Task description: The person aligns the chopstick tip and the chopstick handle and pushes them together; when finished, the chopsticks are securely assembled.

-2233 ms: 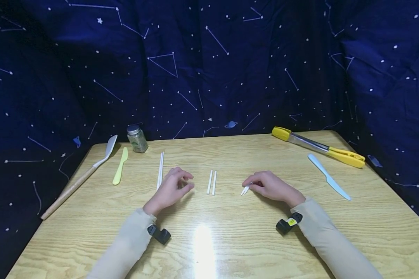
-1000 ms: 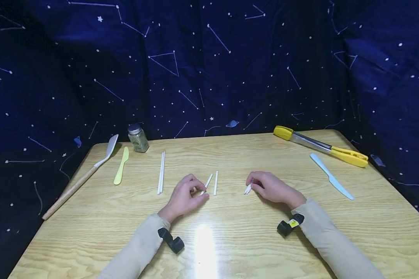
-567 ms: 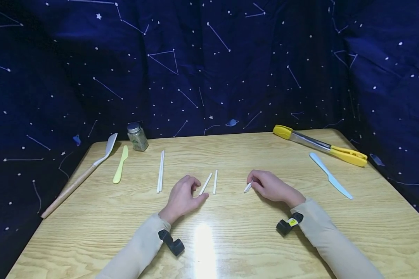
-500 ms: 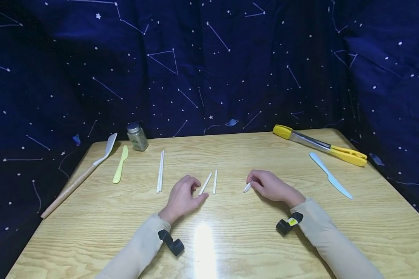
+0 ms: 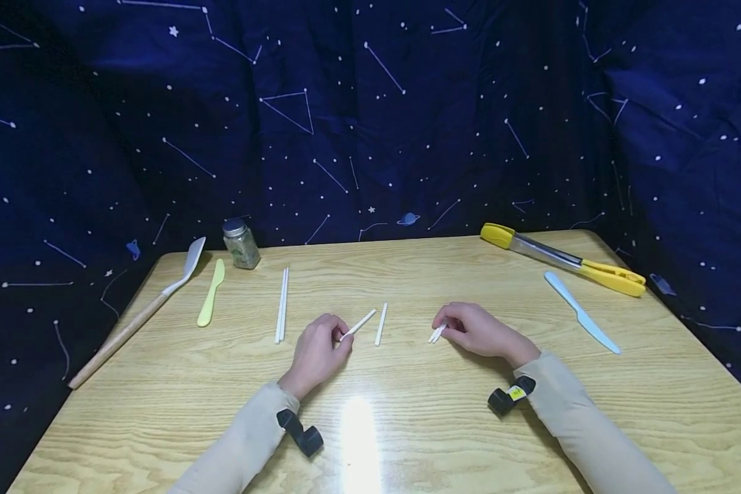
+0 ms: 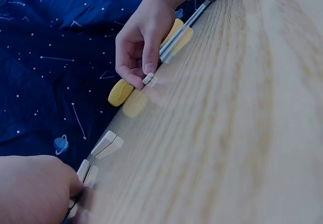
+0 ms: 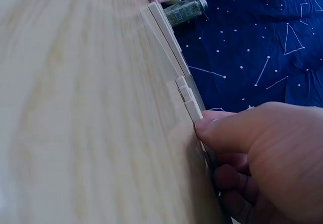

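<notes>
My left hand pinches the near end of a short white stick between thumb and fingers; the stick slants away to the right. Just right of it, a second short white stick lies on the table, nearly straight up and down in the head view. Thumb and fingertips of my right hand pinch a small bunch of white sticks, low at the tabletop. Their square ends poke out past the thumb in the right wrist view, while the hand hides the rest.
Left of my left hand lie two long white chopsticks. Farther left are a yellow knife, a wooden-handled spatula and a jar of dried herbs. Yellow-tipped tongs and a light blue knife lie at the right.
My left hand has come right from beside the long chopsticks to the left short stick, which has swung from nearly straight to slanted; its fingers have closed on it. The right hand has barely moved.
</notes>
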Demonstrator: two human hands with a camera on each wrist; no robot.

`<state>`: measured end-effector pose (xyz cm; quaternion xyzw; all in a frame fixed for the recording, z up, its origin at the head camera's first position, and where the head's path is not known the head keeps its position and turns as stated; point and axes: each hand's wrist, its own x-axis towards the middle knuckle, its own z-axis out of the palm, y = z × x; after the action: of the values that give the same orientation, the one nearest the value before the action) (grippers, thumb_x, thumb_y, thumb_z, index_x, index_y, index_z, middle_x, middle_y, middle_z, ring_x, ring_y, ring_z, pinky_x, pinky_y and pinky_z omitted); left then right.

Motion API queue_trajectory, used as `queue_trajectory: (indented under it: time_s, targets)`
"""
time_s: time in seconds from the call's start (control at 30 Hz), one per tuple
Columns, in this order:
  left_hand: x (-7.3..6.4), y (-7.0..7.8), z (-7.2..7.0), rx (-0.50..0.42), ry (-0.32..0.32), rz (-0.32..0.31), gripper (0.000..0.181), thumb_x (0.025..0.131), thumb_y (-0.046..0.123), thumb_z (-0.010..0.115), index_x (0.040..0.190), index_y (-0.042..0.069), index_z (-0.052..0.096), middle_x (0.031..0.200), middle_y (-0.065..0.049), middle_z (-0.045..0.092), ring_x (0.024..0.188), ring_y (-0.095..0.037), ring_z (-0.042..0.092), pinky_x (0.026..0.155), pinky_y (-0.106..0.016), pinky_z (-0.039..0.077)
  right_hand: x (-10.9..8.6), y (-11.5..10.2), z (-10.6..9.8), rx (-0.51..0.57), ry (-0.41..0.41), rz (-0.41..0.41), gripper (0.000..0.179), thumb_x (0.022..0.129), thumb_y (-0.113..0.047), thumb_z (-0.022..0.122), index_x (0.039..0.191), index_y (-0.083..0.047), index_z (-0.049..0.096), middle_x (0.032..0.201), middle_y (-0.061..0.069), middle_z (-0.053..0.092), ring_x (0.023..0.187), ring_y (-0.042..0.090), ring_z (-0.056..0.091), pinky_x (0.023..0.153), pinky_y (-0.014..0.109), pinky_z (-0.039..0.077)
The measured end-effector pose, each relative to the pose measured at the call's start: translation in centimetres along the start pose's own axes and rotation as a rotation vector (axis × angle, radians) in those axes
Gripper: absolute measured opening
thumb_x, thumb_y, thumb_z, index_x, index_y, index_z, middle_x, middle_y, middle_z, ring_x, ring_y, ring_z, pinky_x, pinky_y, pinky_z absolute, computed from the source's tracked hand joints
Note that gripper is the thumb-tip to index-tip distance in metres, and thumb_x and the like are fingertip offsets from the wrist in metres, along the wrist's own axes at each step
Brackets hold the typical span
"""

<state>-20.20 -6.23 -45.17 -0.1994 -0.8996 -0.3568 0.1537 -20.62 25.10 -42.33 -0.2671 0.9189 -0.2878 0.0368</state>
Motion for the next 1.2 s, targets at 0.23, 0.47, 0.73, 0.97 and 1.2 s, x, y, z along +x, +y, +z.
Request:
queue_trajectory:
  time_s: [0.23,0.47,0.73,0.97,1.2]
  targets:
    - [-0.04,-0.22,0.03,0.022,0.009,0.02,0.005,0.08,0.009,0.07,0.079,0.009,0.065,0.071,0.002,0.052,0.062,-0.006,0.042,0.053,-0.02,0.035,-0.01,-0.09,0.19,-0.023,0.013,0.042,0.007,0.09,-0.007,0.066,0.094,-0.012,0.064,0.074,-0.004,0.048,0.068,0.009,0.043,0.06,0.023,0.036]
    - [0.14,-0.23,0.32,-0.033,0.043,0.06,0.008,0.082,0.009,0.072,0.081,0.01,0.065,0.073,0.004,0.052,0.066,-0.009,0.045,0.057,-0.021,0.037,-0.13,-0.29,-0.04,0.004,0.04,0.063,0.006,0.088,-0.009,0.068,0.091,-0.012,0.065,0.073,-0.003,0.047,0.067,0.01,0.042,0.059,0.023,0.035]
    - [-0.1,0.4,0.97,-0.085,-0.019,0.153,0.007,0.087,0.012,0.071,0.086,0.009,0.065,0.077,0.004,0.05,0.069,-0.008,0.044,0.058,-0.019,0.038,-0.96,0.24,-0.47,0.008,0.116,0.042,0.009,0.083,-0.009,0.074,0.088,-0.013,0.068,0.073,-0.005,0.049,0.066,0.007,0.043,0.059,0.021,0.037]
    - [-0.11,0.34,0.47,-0.115,-0.062,0.171,0.005,0.087,0.012,0.07,0.087,0.01,0.065,0.079,0.006,0.05,0.071,-0.006,0.043,0.06,-0.02,0.038,-0.38,-0.04,-0.51,0.0,0.169,0.013,0.009,0.082,-0.009,0.075,0.085,-0.016,0.07,0.084,-0.001,0.052,0.08,0.014,0.043,0.069,0.025,0.037]
    - [-0.02,0.32,0.07,-0.154,-0.103,0.222,0.005,0.088,0.012,0.069,0.088,0.01,0.064,0.08,0.005,0.052,0.07,-0.007,0.044,0.059,-0.019,0.04,-0.03,-0.72,-0.4,0.003,0.218,-0.036,0.011,0.085,-0.008,0.072,0.088,-0.017,0.066,0.1,-0.001,0.062,0.094,0.016,0.05,0.081,0.032,0.046]
